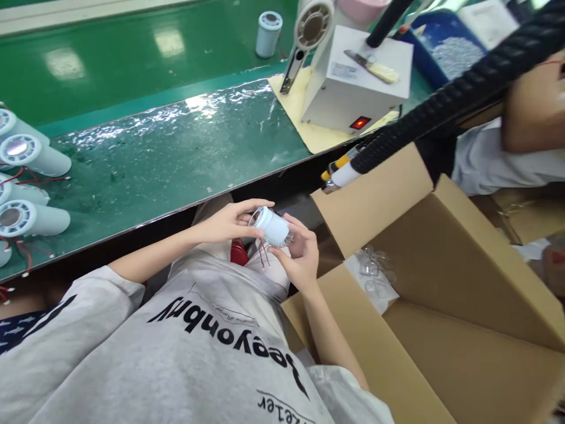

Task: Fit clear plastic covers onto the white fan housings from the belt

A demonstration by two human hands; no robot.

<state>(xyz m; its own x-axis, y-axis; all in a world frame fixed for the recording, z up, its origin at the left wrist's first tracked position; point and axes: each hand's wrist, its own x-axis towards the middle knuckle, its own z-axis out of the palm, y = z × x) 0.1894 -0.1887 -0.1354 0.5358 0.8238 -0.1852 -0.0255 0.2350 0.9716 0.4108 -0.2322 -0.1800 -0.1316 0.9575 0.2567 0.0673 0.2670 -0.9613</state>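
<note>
Above my lap, both hands are at a light blue cylindrical housing with thin red and dark wires hanging from it. My left hand grips its left end between thumb and fingers. At the other end, my right hand is closed with bent fingers around a clear plastic piece, which touches or sits very near the housing; its exact shape is too small to tell. Similar light blue housings with red wires lie on their sides at the bench's left end.
The green bench runs in front of me. On it stand a white box-shaped device with a knife on top, and a handheld fan. A black hose crosses at right above an open carton with clear plastic pieces. Another person's arm is beyond.
</note>
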